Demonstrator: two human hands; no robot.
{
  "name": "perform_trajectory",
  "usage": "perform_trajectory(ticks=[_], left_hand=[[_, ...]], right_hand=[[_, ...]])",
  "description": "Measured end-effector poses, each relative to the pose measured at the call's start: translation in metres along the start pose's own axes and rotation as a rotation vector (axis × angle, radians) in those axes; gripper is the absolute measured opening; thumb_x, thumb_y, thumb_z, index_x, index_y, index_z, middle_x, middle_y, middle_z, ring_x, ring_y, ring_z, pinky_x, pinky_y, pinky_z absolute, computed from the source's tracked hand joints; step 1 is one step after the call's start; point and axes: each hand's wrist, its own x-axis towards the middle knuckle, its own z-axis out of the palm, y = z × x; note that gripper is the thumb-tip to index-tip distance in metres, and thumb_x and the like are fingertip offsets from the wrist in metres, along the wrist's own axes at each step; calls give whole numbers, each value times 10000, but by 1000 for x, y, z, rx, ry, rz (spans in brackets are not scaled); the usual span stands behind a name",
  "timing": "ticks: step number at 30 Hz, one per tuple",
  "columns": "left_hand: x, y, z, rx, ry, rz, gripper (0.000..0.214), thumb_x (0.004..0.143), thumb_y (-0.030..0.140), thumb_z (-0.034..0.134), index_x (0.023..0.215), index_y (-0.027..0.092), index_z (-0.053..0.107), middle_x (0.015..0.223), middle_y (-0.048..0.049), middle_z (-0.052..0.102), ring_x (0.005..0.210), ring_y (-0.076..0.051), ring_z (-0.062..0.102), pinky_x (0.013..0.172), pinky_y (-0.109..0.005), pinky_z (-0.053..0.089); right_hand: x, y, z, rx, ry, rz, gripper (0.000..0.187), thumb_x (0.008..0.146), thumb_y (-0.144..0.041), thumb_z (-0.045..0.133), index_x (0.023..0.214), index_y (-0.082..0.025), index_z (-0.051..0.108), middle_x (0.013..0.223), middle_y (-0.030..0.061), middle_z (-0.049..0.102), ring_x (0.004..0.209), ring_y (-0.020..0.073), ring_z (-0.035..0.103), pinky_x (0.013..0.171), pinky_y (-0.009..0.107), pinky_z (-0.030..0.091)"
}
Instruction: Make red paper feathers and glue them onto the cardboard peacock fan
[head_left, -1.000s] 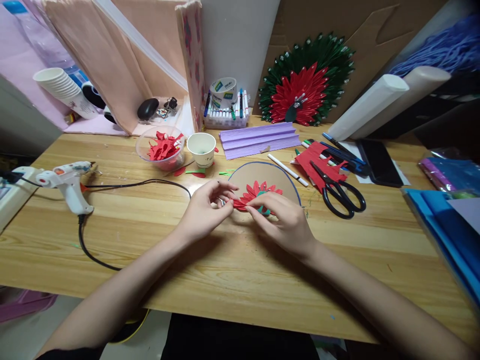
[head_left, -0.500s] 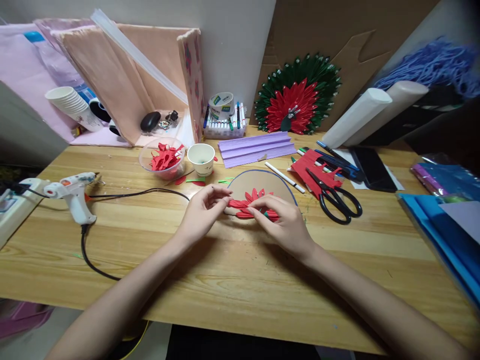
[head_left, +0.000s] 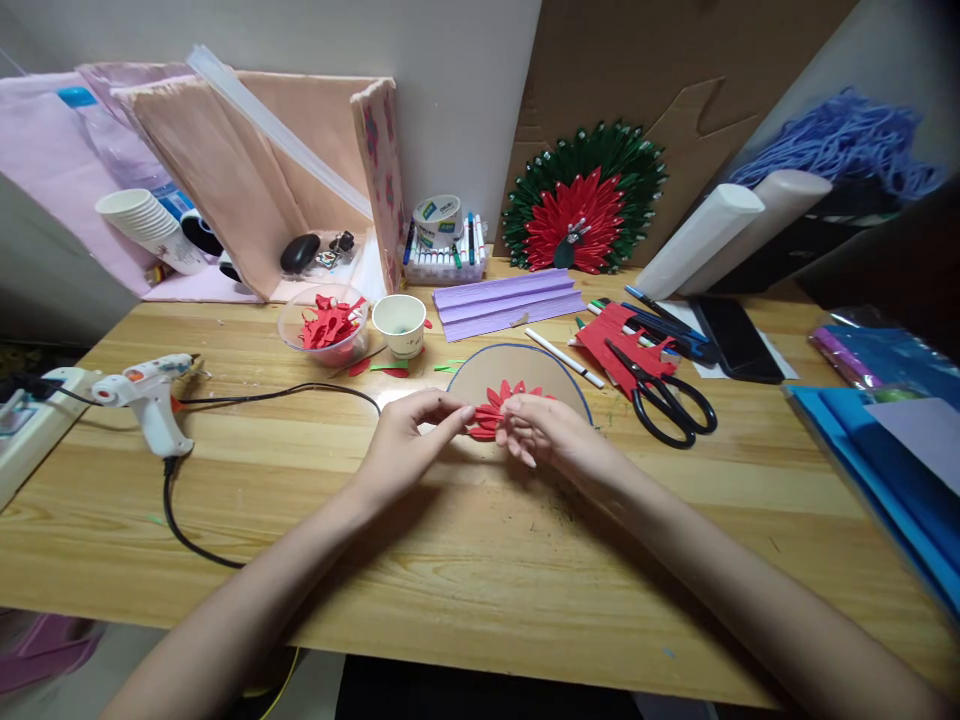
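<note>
Near the middle of the table lies a cardboard disc point(head_left: 517, 365) with a blue-edged rim. Red paper petals point(head_left: 514, 392) fan out on its near part, partly hidden by my fingers. My left hand point(head_left: 412, 440) is at the left side of the fan, thumb and forefinger closed on a red petal point(head_left: 482, 432). Across from it, my right hand point(head_left: 559, 435) hovers close to the petals, its fingers loosely bent and apart, with nothing visible in them. Scissors point(head_left: 667, 400) rest to the right, partly over a red crepe paper piece point(head_left: 619, 345).
A glue gun point(head_left: 154, 400) with its cord point(head_left: 300, 387) lies at left. Behind the disc stand a bowl point(head_left: 289, 335) of red scraps, a paper cup point(head_left: 399, 325) and folded purple paper point(head_left: 502, 305). A green-and-red peacock decoration point(head_left: 585, 205) leans against cardboard at the back.
My right hand has turned and its fingers have loosened from the pinch at the petals. My left hand stays by the left petals. The whole view has shifted slightly.
</note>
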Motion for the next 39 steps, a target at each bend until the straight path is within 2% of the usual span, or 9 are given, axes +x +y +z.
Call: perform_trajectory(ticks=[3, 5, 9, 13, 19, 23, 28, 30, 39], left_hand=[[2, -3, 0, -103, 29, -80, 233, 804, 355, 624, 833, 135, 695, 765, -53, 684, 704, -147, 614, 666, -246, 477], [3, -4, 0, -129, 43, -115, 233, 788, 355, 641, 813, 130, 694, 740, -43, 677, 676, -134, 602, 644, -233, 473], [4, -4, 1, -158, 25, -169, 215, 785, 339, 641, 755, 131, 685, 690, -16, 664, 629, -107, 583, 626, -209, 454], [4, -3, 2, -180, 14, -174, 211, 789, 327, 638, 719, 131, 673, 644, -5, 650, 617, -105, 585, 641, -214, 463], [2, -3, 4, -304, -49, -217, 240, 735, 302, 704, 897, 126, 677, 899, -71, 717, 789, -143, 661, 753, -256, 512], [-2, -4, 6, -251, -11, -105, 350, 710, 253, 729, 1030, 144, 638, 974, -84, 710, 837, -161, 672, 754, -266, 531], [-6, -2, 6, 34, 60, 147, 133, 783, 233, 658, 895, 194, 719, 892, -58, 723, 830, -169, 663, 761, -287, 521], [-7, -1, 5, 76, 72, 204, 118, 793, 223, 648, 873, 208, 733, 874, -55, 725, 822, -171, 660, 777, -302, 516], [-8, -1, 3, 112, 99, 255, 126, 801, 221, 645, 885, 226, 739, 899, -54, 729, 839, -176, 662, 802, -319, 518]], right_hand=[[-1, 0, 1, -186, 95, -234, 245, 729, -356, 692, 854, -165, 603, 821, 42, 676, 680, 127, 640, 630, 265, 532], [-4, 1, 2, -342, 146, -372, 237, 723, -310, 710, 900, -168, 642, 903, 60, 690, 812, 164, 661, 745, 314, 546], [-9, 4, 3, -575, 237, -516, 116, 792, -261, 653, 854, -175, 699, 840, 46, 715, 776, 159, 663, 719, 290, 538], [-9, 5, 3, -659, 267, -604, 80, 803, -227, 643, 828, -182, 705, 813, 33, 721, 744, 151, 656, 715, 279, 519], [-10, 3, 4, -693, 240, -626, 78, 813, -215, 623, 828, -197, 698, 814, 34, 712, 774, 170, 654, 757, 321, 507], [-10, 3, 4, -685, 268, -612, 80, 808, -222, 623, 816, -191, 696, 816, 38, 711, 775, 169, 654, 770, 325, 510], [-8, 5, 5, -551, 277, -511, 116, 787, -282, 647, 802, -177, 696, 801, 49, 720, 744, 172, 671, 709, 308, 552], [-7, 5, 5, -480, 269, -473, 141, 772, -305, 664, 790, -168, 695, 794, 54, 723, 752, 179, 680, 718, 312, 562], [-7, 1, 7, -404, 256, -411, 177, 753, -332, 690, 780, -157, 695, 776, 53, 724, 719, 168, 681, 708, 302, 566]])
